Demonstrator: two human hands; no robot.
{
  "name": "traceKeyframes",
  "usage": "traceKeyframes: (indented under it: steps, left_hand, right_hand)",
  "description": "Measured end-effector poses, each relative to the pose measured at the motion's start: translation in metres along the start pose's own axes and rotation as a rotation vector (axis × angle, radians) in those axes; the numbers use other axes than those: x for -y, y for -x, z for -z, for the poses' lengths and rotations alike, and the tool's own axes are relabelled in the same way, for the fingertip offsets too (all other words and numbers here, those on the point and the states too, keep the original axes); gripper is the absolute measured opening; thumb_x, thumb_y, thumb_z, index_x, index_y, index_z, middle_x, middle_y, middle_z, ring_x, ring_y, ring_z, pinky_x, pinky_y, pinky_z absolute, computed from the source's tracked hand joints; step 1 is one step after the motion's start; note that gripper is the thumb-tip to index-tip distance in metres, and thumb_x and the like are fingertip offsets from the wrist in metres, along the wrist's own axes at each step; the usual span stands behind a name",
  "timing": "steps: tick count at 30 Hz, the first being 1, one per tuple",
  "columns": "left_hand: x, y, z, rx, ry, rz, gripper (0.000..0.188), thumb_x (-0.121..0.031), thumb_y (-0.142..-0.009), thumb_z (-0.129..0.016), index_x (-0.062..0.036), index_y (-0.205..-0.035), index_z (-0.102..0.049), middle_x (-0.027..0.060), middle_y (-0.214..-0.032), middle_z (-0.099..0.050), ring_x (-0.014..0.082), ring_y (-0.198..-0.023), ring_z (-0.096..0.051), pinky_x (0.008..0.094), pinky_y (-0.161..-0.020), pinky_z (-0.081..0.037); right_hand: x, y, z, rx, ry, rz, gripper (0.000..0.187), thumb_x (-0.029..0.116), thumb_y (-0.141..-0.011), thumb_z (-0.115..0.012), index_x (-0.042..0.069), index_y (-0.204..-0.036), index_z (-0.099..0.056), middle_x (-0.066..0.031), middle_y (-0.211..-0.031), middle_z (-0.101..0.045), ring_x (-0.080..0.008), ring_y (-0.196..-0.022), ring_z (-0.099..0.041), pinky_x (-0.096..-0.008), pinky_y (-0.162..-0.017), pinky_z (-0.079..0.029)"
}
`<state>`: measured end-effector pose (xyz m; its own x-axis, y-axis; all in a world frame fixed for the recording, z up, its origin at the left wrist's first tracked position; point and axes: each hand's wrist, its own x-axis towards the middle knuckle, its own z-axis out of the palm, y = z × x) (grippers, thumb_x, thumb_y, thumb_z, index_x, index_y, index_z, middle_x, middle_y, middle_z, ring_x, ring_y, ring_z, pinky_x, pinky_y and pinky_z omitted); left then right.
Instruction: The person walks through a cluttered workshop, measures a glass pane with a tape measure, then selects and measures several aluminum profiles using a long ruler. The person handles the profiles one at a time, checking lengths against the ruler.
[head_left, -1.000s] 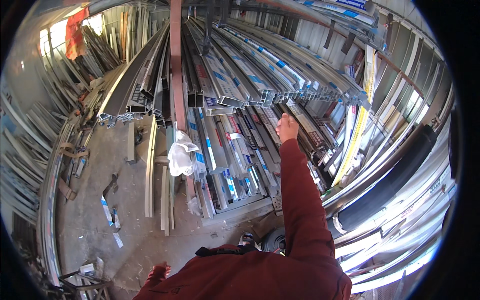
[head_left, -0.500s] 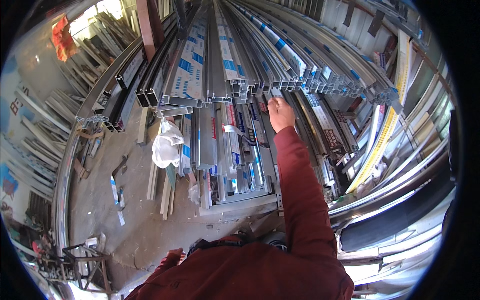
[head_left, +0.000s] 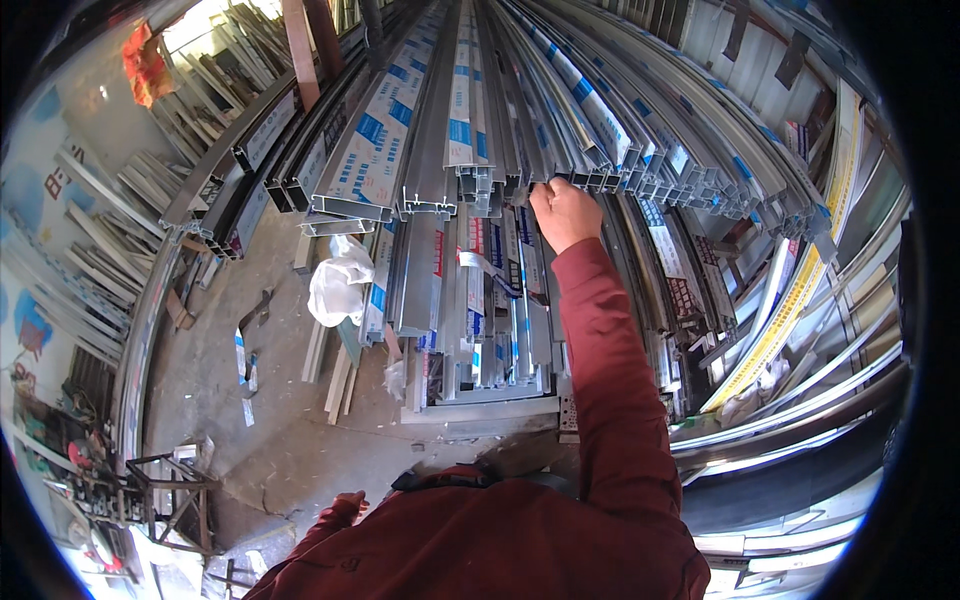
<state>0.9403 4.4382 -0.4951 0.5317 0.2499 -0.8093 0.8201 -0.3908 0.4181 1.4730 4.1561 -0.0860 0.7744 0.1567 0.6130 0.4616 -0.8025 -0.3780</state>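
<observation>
My right hand (head_left: pixel 567 214) reaches forward to the front ends of a stack of long metal profiles. Its fingers are curled closed around the end of a grey aluminium profile (head_left: pixel 541 160), which runs away from me among the others; the fingertips are partly hidden. To the left of it, wide profiles (head_left: pixel 375 135) with blue-and-white protective film jut out. Low at my left side hangs my left hand (head_left: pixel 349 503), away from the stack. Its fingers look loosely apart, with nothing visible in them.
Shorter profiles (head_left: pixel 420 270) lie on a lower level, beside a white plastic bag (head_left: pixel 340 283). Dark profiles (head_left: pixel 290 180) stick out at the left. A yellow perforated strip (head_left: pixel 775 345) slants at the right. A metal frame (head_left: pixel 180 500) stands on the floor at lower left.
My right hand has closed on the end of a profile and sits slightly further right in the picture. The view has shifted slightly. My left hand stays low at my side.
</observation>
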Motion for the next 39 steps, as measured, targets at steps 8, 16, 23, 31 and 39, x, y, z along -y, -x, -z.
traceKeyframes:
  steps: [8, 16, 23, 31, 39]
  left_hand:
    - [-0.005, 0.004, 0.002, 0.002, 0.054, -0.070, 0.039, -0.032, -0.086, -0.043, 0.0010, -0.096, -0.062, 0.0126, -0.100, -0.066, 0.0239, -0.088, -0.063, 0.0356, -0.072, -0.052]
    - [0.006, -0.023, 0.007, 0.087, -0.128, -0.101, 0.046, -0.037, -0.087, -0.035, -0.0025, -0.096, -0.064, 0.0116, -0.095, -0.068, 0.0210, -0.080, -0.064, 0.0324, -0.071, -0.052]
    - [-0.032, -0.069, 0.014, 0.032, 0.118, 0.065, 0.048, -0.043, -0.086, -0.040, -0.0049, -0.094, -0.068, 0.0105, -0.092, -0.069, 0.0204, -0.080, -0.064, 0.0347, -0.076, -0.050]
    - [-0.120, -0.087, 0.008, -0.007, 0.010, -0.189, 0.044, -0.047, -0.086, -0.047, -0.0088, -0.083, -0.070, 0.0049, -0.079, -0.066, 0.0154, -0.069, -0.060, 0.0295, -0.064, -0.050]
    - [-0.159, -0.075, 0.017, -0.067, -0.248, -0.573, 0.044, -0.044, -0.087, -0.046, -0.0072, -0.083, -0.069, 0.0132, -0.082, -0.067, 0.0255, -0.079, -0.062, 0.0337, -0.073, -0.049]
  right_hand:
    - [-0.002, -0.007, 0.009, 0.017, 0.151, 0.132, 0.031, 0.028, -0.082, -0.045, 0.003, -0.073, -0.062, -0.0165, -0.071, -0.063, -0.0343, -0.067, -0.062, -0.0452, -0.061, -0.048]
    - [0.010, 0.077, 0.081, -0.095, -0.025, 0.214, 0.024, 0.018, -0.074, -0.056, 0.004, -0.056, -0.049, -0.0150, -0.056, -0.054, -0.0325, -0.050, -0.054, -0.0406, -0.047, -0.043]
    - [0.015, 0.103, 0.112, 0.039, -0.186, 0.175, 0.022, 0.019, -0.074, -0.063, 0.004, -0.063, -0.052, -0.0099, -0.055, -0.051, -0.0258, -0.046, -0.051, -0.0346, -0.045, -0.041]
    - [0.032, 0.101, 0.102, -0.053, -0.176, 0.043, 0.055, 0.039, -0.074, -0.069, 0.003, -0.114, -0.055, -0.0142, -0.075, -0.066, -0.0259, -0.060, -0.064, -0.0337, -0.055, -0.051]
    - [0.032, 0.099, 0.094, -0.101, -0.116, 0.104, 0.044, 0.032, -0.078, -0.062, 0.003, -0.110, -0.056, -0.0148, -0.059, -0.060, -0.0319, -0.051, -0.060, -0.0391, -0.049, -0.049]
